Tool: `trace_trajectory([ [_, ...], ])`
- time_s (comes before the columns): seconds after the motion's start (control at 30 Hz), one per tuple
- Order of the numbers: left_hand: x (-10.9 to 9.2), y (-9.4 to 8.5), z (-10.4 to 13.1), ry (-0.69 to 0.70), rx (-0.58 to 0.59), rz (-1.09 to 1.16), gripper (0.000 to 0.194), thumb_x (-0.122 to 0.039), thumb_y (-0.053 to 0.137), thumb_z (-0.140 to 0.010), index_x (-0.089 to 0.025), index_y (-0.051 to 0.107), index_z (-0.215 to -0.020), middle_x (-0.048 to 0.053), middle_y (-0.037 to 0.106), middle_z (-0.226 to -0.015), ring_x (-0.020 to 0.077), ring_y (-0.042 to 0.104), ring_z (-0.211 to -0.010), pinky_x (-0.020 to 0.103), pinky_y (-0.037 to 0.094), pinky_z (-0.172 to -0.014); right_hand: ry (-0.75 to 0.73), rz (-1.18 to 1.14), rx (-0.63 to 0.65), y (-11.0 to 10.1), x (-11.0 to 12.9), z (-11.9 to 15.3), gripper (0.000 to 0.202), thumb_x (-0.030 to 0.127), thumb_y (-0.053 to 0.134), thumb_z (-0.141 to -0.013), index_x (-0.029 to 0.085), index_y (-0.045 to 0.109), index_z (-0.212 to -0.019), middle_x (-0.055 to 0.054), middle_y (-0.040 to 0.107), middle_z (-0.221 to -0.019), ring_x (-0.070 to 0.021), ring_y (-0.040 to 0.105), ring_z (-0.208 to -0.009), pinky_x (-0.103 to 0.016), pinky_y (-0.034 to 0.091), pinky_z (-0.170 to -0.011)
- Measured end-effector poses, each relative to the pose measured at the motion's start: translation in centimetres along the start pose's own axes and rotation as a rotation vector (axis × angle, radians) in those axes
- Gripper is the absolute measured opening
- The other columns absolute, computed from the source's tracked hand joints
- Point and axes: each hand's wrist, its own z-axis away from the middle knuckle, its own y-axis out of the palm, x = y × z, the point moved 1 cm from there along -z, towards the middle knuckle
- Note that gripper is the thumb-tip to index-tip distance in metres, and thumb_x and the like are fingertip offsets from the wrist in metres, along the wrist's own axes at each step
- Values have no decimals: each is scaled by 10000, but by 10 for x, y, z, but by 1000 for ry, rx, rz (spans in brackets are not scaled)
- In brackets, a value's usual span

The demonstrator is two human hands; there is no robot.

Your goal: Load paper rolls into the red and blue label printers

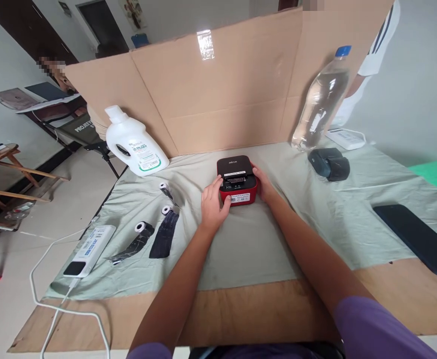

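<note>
One red-and-black device (237, 187) stands on the cloth (248, 244) before the cardboard panel (226, 99), between my separated hands: left hand (213, 205) touching its near-left corner, right hand (263, 186) its right side. Neither is nearer; grip and long axis I cannot tell.

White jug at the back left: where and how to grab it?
I'd grip its side handle with the left hand, coming from the person's left. The jug stands upright with its handle loop on that side; the cardboard panel behind makes a rear approach look awkward.
</note>
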Motion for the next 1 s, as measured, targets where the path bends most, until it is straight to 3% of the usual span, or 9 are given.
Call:
trace_trajectory([
  [0.17,2,0,0,12,16,-6,575,-366,467,-980,-155,388,-1510,153,418,-1590,297,462,-1385,449,382,-1128,12,-2,-30,-4,-3,-2,560,621,659,-780,324,683,-1255,27,717,-1260,-277,574,-1305,-467,447,-1109],
  [0.33,1,-4,-2,-93,26,-6,546,-290,514,-920,-177,446,-1450,123,589,-1430,280,584,-1197,433,425,-1042,37,22,-1,-8,0,-9,534,473,693,-718,311,689,-1226,23,719,-1245,-288,588,-1267,-453,473,-1075],
  [0.57,-4,-6,-9,-148,5,-46,471,-242,503,-882,-180,514,-1349,112,635,-1361,284,603,-1145,429,426,-987,5,69,-20,-7,5,-13,517,356,660,-702,301,690,-1215,14,695,-1291,-272,611,-1222,-427,498,-1026],
  [0.83,-2,0,3,-66,10,-54,557,-344,482,-955,-162,413,-1476,145,507,-1525,285,568,-1215,423,418,-1024,-10,18,-27,-10,-7,-1,561,548,676,-795,306,659,-1300,8,691,-1320,-263,595,-1270,-442,447,-1108],
  [1.0,-1,3,0,-35,30,-72,580,-376,463,-977,-167,386,-1512,145,385,-1616,298,539,-1270,436,400,-1065,10,28,-48,-8,-5,0,624,645,679,-781,325,651,-1316,20,677,-1343,-259,565,-1313,-454,434,-1123],
])
